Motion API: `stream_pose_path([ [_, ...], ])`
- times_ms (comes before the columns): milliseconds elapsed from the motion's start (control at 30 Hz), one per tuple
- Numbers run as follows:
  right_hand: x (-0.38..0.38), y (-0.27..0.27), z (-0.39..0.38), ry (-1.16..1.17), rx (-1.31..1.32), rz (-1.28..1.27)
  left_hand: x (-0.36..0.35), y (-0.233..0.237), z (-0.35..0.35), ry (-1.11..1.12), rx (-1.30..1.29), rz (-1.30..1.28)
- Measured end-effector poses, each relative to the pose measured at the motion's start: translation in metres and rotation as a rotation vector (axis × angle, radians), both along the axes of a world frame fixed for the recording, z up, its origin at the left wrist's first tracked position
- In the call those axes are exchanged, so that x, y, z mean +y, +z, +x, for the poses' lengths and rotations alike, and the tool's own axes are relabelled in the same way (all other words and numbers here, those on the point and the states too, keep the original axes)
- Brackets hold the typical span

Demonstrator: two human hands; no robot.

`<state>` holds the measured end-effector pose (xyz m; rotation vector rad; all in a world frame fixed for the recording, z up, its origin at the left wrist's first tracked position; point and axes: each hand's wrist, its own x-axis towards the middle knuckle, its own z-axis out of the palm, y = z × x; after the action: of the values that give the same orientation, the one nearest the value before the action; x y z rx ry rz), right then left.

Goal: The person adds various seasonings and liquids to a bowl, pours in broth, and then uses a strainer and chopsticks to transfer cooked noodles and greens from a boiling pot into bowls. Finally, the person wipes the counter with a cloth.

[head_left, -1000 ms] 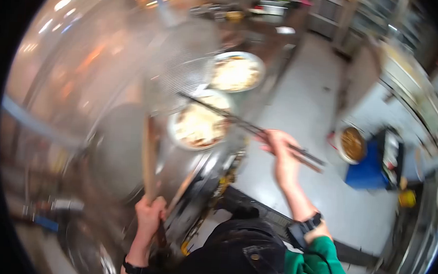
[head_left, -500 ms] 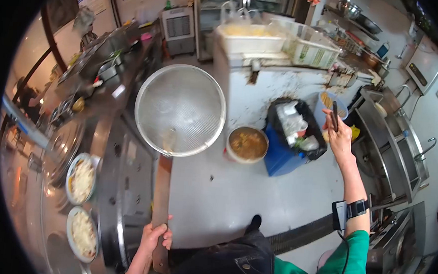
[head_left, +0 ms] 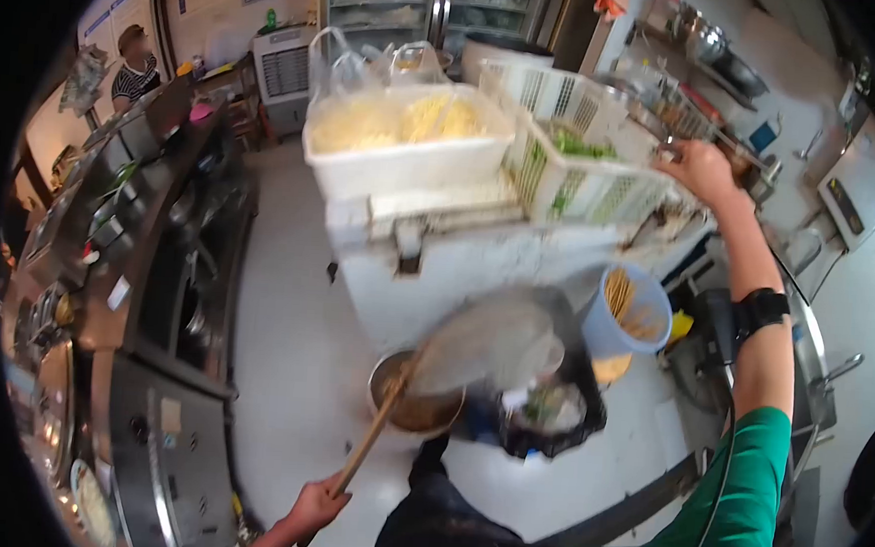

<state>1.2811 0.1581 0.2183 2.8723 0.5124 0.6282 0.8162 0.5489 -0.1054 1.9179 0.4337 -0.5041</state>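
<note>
My left hand [head_left: 317, 502] is wrapped round the wooden handle [head_left: 373, 432] of a large round mesh strainer [head_left: 483, 345]. The strainer's mesh, blurred by motion, hangs tilted over the black-lined bin [head_left: 590, 393] and beside a pot of brown liquid [head_left: 429, 411] on the floor. At the upper right, my right hand [head_left: 702, 173] is closed at the back corner of the counter, near a white slatted basket [head_left: 589, 177] with green vegetables. Something small and dark shows at its fingertips, too hidden to name.
A white tub of yellow noodles [head_left: 415, 152] stands on the white counter [head_left: 458, 265]. A blue bucket with sticks [head_left: 627, 320] is on the floor before it. Steel cabinets [head_left: 176, 458] line the left, a sink [head_left: 812, 367] the right. Another person [head_left: 137, 70] stands at the far left.
The view has shifted closer to the counter. The strainer has swung right and down from upright to over the bin. My right hand has reached forward to the counter's back corner.
</note>
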Motion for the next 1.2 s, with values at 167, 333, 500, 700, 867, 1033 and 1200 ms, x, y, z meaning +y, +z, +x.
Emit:
stream_pose_path([
  [167,0.061,-0.023,0.117,0.115,0.380,-0.469,0.007,-0.024,0.097,-0.224,0.000,0.201],
  [333,0.068,-0.087,0.216,0.094,0.820,-0.684,0.010,-0.025,0.134,-0.235,0.030,0.142],
  [500,0.043,-0.131,0.256,0.095,0.896,-0.802,0.004,-0.035,0.154,-0.058,0.136,-0.065],
  [700,0.037,-0.150,0.250,0.307,0.799,-0.609,-0.010,-0.041,0.169,0.068,0.235,-0.284],
  [867,0.053,-0.090,0.241,0.182,0.668,-0.457,-0.004,-0.022,0.174,0.076,0.226,-0.294],
  [1033,0.076,-0.087,0.212,0.430,0.887,-0.149,-0.001,-0.018,0.170,0.072,0.204,-0.339],
  [1200,0.099,-0.135,0.206,0.418,0.931,-0.438,-0.001,-0.011,0.164,0.141,0.256,-0.389],
])
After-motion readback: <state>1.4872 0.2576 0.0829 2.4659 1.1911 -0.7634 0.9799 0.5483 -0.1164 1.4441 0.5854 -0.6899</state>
